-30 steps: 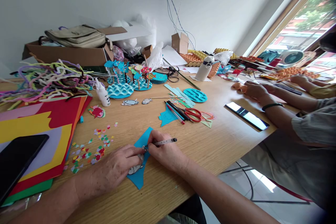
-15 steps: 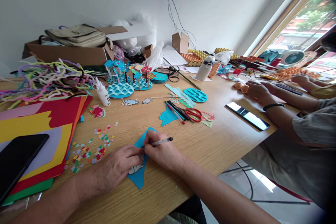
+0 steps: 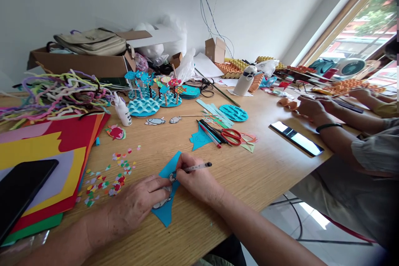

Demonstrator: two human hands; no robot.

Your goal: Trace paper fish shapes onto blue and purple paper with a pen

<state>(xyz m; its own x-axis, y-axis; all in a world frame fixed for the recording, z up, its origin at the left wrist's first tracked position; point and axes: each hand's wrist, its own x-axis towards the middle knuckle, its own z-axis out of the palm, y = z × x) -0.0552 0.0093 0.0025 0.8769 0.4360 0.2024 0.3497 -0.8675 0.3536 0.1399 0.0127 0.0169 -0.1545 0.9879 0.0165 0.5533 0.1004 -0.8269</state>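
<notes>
Right hand (image 3: 196, 183) grips a slim clear-barrelled pen with a black cap (image 3: 197, 167), fingers closed around it and its tip down on a small grey paper fish cutout (image 3: 162, 202) that lies on a blue sheet of craft paper (image 3: 166, 212) near the front edge of the light wooden table (image 3: 268, 170). Left hand (image 3: 137, 203) lies flat on that cutout, fingers together, pinning it to the blue sheet. Just left of the hands is a scatter of coloured paper confetti (image 3: 109, 176), and beyond it a stack of red, yellow and green card sheets (image 3: 46, 149) with a black tablet (image 3: 18, 191) on top. Farther back lie red-handled scissors (image 3: 232, 136) and a white glue bottle (image 3: 122, 111). At the right, another person's hand (image 3: 310, 107) rests near a black phone (image 3: 296, 138).
</notes>
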